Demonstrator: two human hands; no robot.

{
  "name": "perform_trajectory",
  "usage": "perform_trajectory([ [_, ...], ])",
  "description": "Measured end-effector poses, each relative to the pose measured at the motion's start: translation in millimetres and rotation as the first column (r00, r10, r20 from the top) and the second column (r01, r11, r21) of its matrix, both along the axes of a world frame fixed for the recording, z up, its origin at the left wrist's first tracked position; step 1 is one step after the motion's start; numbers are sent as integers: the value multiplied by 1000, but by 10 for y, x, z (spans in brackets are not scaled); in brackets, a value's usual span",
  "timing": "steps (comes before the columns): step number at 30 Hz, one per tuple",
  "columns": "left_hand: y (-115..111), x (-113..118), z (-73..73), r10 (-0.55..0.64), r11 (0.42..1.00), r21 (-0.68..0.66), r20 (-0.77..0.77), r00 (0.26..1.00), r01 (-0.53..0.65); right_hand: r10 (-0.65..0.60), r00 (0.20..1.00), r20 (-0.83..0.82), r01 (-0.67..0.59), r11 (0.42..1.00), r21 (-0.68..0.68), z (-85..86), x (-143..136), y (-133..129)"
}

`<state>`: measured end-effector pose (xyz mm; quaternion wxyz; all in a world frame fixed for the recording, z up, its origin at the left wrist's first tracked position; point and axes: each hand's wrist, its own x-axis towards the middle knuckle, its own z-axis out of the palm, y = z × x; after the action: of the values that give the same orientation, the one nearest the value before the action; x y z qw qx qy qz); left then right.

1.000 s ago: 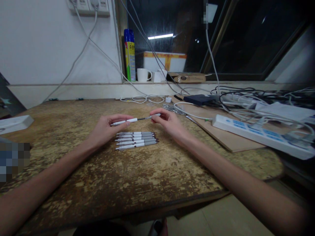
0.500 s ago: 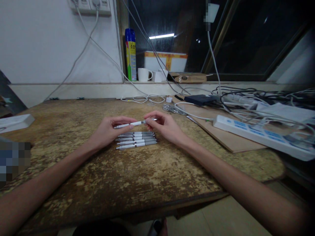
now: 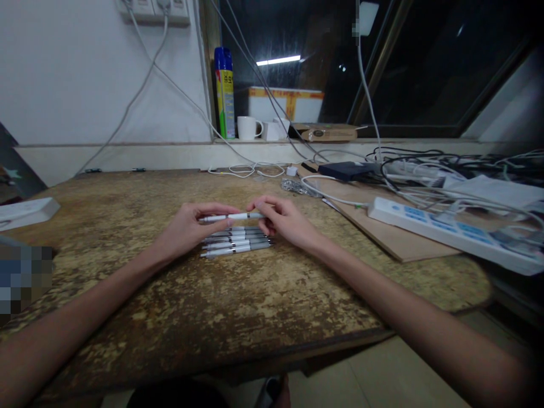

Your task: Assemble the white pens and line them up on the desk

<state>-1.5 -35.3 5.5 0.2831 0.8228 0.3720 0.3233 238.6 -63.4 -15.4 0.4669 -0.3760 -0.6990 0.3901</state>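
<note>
A white pen [image 3: 238,216] is held level above the worn wooden table [image 3: 238,300]. My left hand [image 3: 191,226] grips its left part between thumb and fingers. The pen's right end is pinched by my right hand [image 3: 283,218], whose fingers hide the tip. Just below the held pen, several similar white and grey pens [image 3: 238,247] lie side by side on the table, partly covered by my left thumb.
At the right, a white power strip [image 3: 450,232] rests across a brown board [image 3: 382,238] near tangled cables. A clear plastic bag [image 3: 300,187] lies behind my right hand. On the sill stand a spray can [image 3: 225,96] and a white mug [image 3: 249,128].
My right fingers have shifted slightly around the pen's right end and now cover its tip. The held pen lies a little more level. My left hand has barely moved.
</note>
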Motion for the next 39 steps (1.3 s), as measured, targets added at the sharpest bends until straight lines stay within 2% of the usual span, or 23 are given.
perform_trajectory([
  [4,-2,-1,-1,17,999,-28,20,1000,-16,-46,999,9,46,996,72,5,-1,-16],
  [8,8,-3,3,15,1000,-9,-1,1000,-15,0,1000,5,0,1000,-22,0,-9,-24],
  [13,8,-1,14,33,999,5,-9,999,-33,-36,999,-17,37,997,74,13,-5,-23],
  [18,-5,2,23,5,1000,-17,-15,1000,-5,2,1000,0,-2,1000,-18,39,-6,-51],
  [23,-8,3,29,21,1000,-4,-13,1000,-21,-34,999,27,32,997,71,45,-5,-49],
  [27,-5,7,20,4,1000,9,-17,1000,-4,10,999,34,-11,1000,20,34,-11,-51],
  [33,-12,15,22,17,1000,-4,12,1000,-17,-45,996,82,36,994,107,64,-16,-75],
  [39,-46,25,40,14,1000,4,-3,1000,-14,-9,996,90,1,995,95,77,-14,-82],
])
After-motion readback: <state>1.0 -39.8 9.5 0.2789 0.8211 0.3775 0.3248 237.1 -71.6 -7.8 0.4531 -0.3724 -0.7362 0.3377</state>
